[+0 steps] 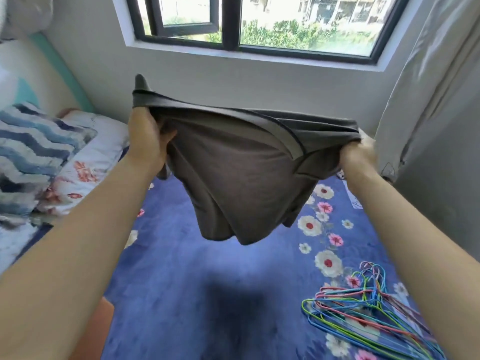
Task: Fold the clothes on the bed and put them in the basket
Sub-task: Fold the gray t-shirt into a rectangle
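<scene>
At 5 o'clock, wire hangers point(363, 323) are lying on the blue floral bed point(168, 294), partly cut off by the frame edge. Beyond, I am watching left hand point(145, 141) at 10 o'clock and right hand point(357, 162) at 3 o'clock gripping the grey garment point(233, 183), which is hanging mid-air at centre. Fabric is hiding most fingertips. Farthest, the window point(259, 24) is showing at 12 o'clock.

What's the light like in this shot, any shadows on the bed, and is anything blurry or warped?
Head view: daylight through the window blows out the scene outside; the grey garment throws a soft dark shadow on the blue bedsheet; the wide lens bows the window frame and stretches the edges; the striped bedding looks soft.
</scene>
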Demonstrator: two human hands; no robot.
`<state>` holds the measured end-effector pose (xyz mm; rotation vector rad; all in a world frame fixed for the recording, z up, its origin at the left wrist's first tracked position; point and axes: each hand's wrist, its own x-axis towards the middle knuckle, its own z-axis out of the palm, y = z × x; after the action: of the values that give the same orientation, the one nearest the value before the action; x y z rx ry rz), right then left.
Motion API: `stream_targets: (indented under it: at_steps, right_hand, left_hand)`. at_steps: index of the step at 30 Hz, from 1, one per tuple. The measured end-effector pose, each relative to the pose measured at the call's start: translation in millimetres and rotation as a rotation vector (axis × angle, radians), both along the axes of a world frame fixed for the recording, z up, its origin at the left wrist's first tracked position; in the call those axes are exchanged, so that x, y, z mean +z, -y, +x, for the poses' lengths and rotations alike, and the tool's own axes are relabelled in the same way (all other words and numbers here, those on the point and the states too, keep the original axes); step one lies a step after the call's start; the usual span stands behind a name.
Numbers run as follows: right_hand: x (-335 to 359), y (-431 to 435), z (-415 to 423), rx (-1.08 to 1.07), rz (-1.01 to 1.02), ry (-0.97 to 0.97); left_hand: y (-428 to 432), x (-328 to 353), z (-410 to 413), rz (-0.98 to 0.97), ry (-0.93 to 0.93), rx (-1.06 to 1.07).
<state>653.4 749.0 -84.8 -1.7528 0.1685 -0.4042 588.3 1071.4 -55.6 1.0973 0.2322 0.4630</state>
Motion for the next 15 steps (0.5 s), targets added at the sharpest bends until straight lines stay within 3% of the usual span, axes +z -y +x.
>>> stream_targets:
  at_steps: [3,6,10,15]
  right_hand:
    - [-22,10,-27,0.067,-0.198,0.163]
    - [-59,19,-57,0.063,-0.339,0.154]
    - [-120,25,-108,0.106,-0.476,0.002]
    - [-240,35,-174,0.191,-0.638,-0.252]
  left_hand:
    - [-12,-30,-26,0.019,0.063,0.051]
    - [-9,-84,-71,0.046,0.06,0.142]
    - [3,-162,-137,0.227,-0.082,0.201]
    - [13,-272,-215,0.412,-0.404,0.173]
